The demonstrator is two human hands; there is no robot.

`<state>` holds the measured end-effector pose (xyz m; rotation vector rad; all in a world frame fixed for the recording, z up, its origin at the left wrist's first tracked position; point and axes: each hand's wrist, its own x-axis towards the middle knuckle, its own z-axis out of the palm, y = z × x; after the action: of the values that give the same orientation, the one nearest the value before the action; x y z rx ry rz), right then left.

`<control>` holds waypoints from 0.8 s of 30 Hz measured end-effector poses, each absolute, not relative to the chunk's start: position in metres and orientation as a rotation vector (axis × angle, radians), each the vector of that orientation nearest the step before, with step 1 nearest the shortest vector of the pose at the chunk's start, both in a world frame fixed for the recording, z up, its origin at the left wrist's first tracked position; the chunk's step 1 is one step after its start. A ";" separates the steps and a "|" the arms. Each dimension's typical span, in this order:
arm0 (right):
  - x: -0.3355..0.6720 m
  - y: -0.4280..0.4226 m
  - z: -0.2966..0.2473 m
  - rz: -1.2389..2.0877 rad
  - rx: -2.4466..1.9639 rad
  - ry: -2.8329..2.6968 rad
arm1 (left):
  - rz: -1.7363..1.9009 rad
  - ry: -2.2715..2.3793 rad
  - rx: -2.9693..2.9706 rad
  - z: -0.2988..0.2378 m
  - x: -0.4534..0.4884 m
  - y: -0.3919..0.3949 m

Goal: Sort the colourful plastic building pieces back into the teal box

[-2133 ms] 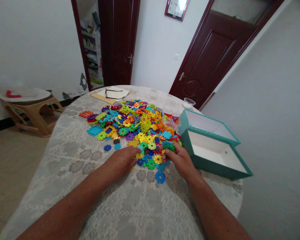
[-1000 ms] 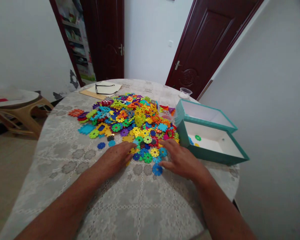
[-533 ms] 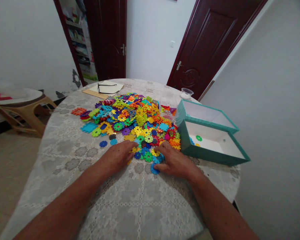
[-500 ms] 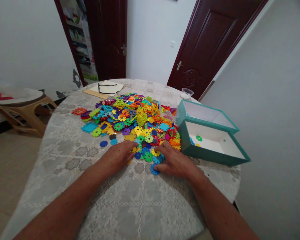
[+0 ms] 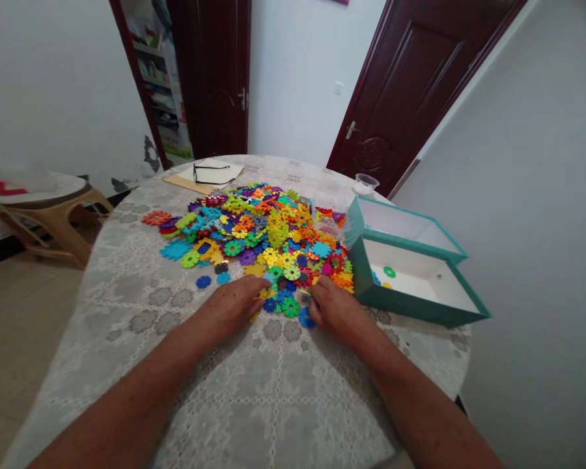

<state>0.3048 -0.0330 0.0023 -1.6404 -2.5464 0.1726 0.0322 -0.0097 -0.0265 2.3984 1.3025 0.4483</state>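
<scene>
A heap of colourful plastic snowflake-shaped building discs (image 5: 273,228) covers the middle of the table. At its near edge rests my left hand (image 5: 239,299), fingertips apart and touching yellow pieces; part of its fingers is hidden. My right hand (image 5: 334,309) pinches a yellow disc (image 5: 305,292), seen nearly edge-on, between thumb and forefinger. Just below that hand's fingertips lies a blue disc (image 5: 305,318). Between the hands are a green disc (image 5: 290,307) and a dark blue disc (image 5: 270,304).
To the right stands a green box (image 5: 420,311) with a few discs inside, and a second green box part (image 5: 405,218) behind it. Black glasses (image 5: 212,174) lie on paper at the far left. A clear plastic bowl (image 5: 366,181) sits at the back.
My right thumb and forefinger have closed together, lifting the yellow disc off the pile. The blue disc by my thumb has shifted slightly upward. My left hand stays nearly still.
</scene>
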 end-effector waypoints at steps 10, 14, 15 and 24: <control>0.322 -0.037 0.028 -0.095 -1.317 -2.160 | 0.490 1.265 2.382 -0.037 0.027 -0.005; 0.352 -0.037 0.049 -0.418 -1.415 -1.815 | 0.470 1.276 2.380 -0.030 0.028 -0.008; 0.362 -0.035 0.051 -0.498 -1.488 -1.744 | 0.457 1.276 2.384 -0.028 0.029 -0.008; 0.411 -0.017 0.037 -0.585 -2.034 -1.703 | 0.402 1.306 2.387 -0.026 0.031 -0.010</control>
<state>0.4113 -0.0170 0.0366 -2.0336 -1.7026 -0.5850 0.0311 -0.0098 -0.0264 2.3869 1.3057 0.4022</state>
